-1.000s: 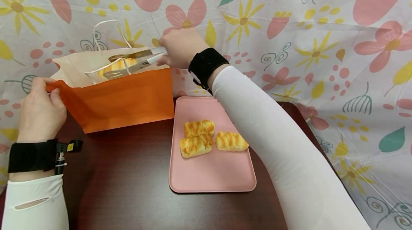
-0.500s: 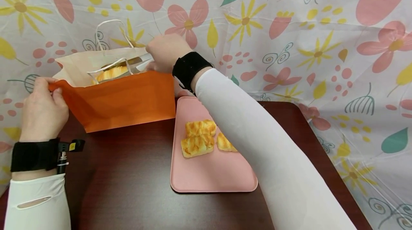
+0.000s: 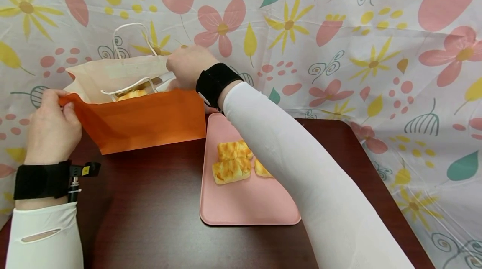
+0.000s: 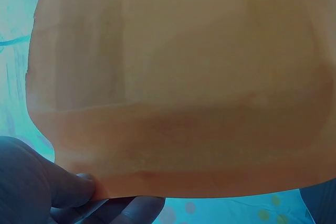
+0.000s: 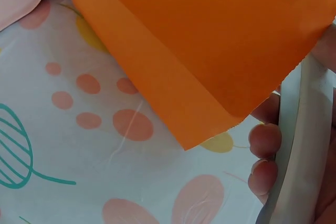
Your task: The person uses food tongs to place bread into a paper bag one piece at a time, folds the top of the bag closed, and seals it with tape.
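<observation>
My left hand (image 3: 54,129) pinches the top left corner of an orange paper bag (image 3: 150,120), keeping its mouth spread; in the left wrist view thumb and fingers clasp the bag's edge (image 4: 152,184). Over the bag's right end, my right hand (image 3: 192,65) grips tongs (image 3: 164,81) by their pale handles, also seen as a tong handle (image 5: 302,145) in the right wrist view. Down inside the bag mouth the tongs reach to a golden bread roll (image 3: 132,94), partly hidden by the bag's front wall. A white twisted handle (image 3: 126,88) crosses in front of the roll.
A pink tray (image 3: 248,206) lies right of the bag on the dark wooden table (image 3: 150,202). On it sit two touching bread rolls (image 3: 231,170) and another roll (image 3: 261,169) partly covered by my right sleeve. A patterned cloth (image 3: 286,60) hangs behind.
My right hand has moved left and down with the tongs, and the roll has sunk deeper into the bag. My right sleeve now covers more of the tray. The left hand keeps its hold.
</observation>
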Demonstrator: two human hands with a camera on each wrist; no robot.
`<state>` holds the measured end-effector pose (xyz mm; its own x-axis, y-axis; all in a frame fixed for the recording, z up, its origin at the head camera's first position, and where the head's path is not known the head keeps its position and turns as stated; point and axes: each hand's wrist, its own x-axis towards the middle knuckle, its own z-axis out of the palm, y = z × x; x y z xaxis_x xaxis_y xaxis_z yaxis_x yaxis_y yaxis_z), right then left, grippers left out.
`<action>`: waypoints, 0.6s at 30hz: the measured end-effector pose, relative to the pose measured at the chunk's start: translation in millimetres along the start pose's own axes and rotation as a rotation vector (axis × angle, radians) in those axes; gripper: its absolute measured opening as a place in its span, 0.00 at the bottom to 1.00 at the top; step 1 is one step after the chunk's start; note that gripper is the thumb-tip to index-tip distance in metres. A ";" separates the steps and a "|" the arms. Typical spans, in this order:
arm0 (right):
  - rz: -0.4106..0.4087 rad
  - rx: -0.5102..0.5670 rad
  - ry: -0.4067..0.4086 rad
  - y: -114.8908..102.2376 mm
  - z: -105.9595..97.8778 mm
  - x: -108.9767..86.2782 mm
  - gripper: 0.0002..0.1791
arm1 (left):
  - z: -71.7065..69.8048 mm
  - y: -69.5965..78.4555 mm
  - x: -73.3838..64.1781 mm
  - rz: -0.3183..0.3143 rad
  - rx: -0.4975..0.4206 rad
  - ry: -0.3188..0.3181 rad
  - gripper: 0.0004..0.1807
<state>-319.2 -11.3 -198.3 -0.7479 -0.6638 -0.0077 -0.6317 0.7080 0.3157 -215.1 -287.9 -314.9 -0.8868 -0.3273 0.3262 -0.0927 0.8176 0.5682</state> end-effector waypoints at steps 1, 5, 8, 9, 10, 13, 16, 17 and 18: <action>0.000 0.010 -0.008 -0.9 -0.3 0.0 0.22 | 0.0 -0.2 0.2 0.001 0.000 0.001 0.26; 0.001 0.035 -0.025 -4.0 -1.4 0.2 0.21 | 0.3 -0.5 0.1 -0.002 -0.004 -0.001 0.26; 0.009 0.038 -0.046 -6.1 -1.9 0.2 0.21 | 0.5 -0.2 -0.2 -0.003 -0.004 -0.001 0.25; 0.014 0.036 -0.053 -6.9 -1.9 0.2 0.21 | 0.5 0.0 -0.4 -0.003 -0.002 0.000 0.25; 0.017 0.037 -0.061 -7.6 -1.9 0.2 0.22 | 0.6 0.1 -0.5 -0.002 -0.002 0.000 0.25; 0.020 0.036 -0.081 -9.8 -1.5 0.1 0.23 | 0.5 0.6 -0.7 -0.001 -0.001 0.000 0.25; 0.019 0.039 -0.093 -11.4 -0.7 0.0 0.24 | 0.8 1.1 -0.7 0.000 -0.004 -0.004 0.25; 0.019 0.036 -0.096 -11.8 -0.5 0.3 0.23 | 0.9 1.3 -0.7 -0.001 -0.006 -0.006 0.25; 0.020 0.036 -0.097 -12.2 -0.4 0.3 0.23 | 1.0 1.4 -0.8 -0.001 -0.008 -0.008 0.25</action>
<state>-311.6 -20.3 -201.7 -0.7753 -0.6246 -0.0939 -0.6224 0.7300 0.2824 -215.0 -286.0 -315.1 -0.8902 -0.3246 0.3196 -0.0905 0.8136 0.5744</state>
